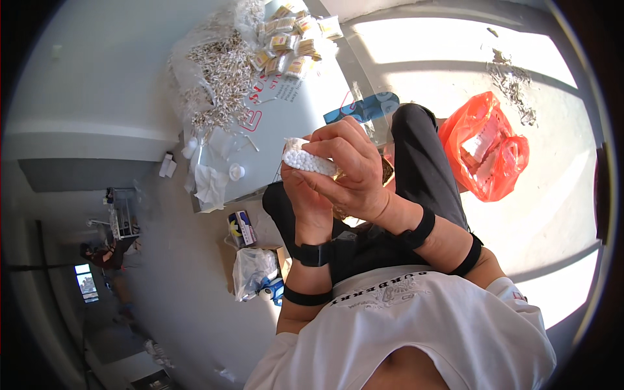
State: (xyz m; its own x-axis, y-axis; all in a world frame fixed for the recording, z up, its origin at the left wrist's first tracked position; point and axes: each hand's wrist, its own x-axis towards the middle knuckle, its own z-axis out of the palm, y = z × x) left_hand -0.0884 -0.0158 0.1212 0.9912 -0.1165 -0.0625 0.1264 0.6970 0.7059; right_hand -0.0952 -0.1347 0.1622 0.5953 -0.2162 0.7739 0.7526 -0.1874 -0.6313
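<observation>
Between my two hands, just past the table's near edge, is a tight bundle of cotton swabs [311, 161], its white round tips facing me. From above and the right, my right hand [356, 164] closes its fingers and thumb around the bundle. My left hand [305, 198] supports it from below, its fingers mostly hidden behind the swabs. Beyond them on the table [296, 120], a large heap of loose cotton swabs [224, 71] spills from a clear plastic bag. Several small filled packets [292, 44] lie piled beside that heap.
A small white round container [236, 171] and crumpled white plastic [210, 185] lie at the table's left corner. An open red plastic bag [484, 153] stands on the floor at right. Below left are a small carton [241, 229] and a cardboard box [284, 261] with plastic inside.
</observation>
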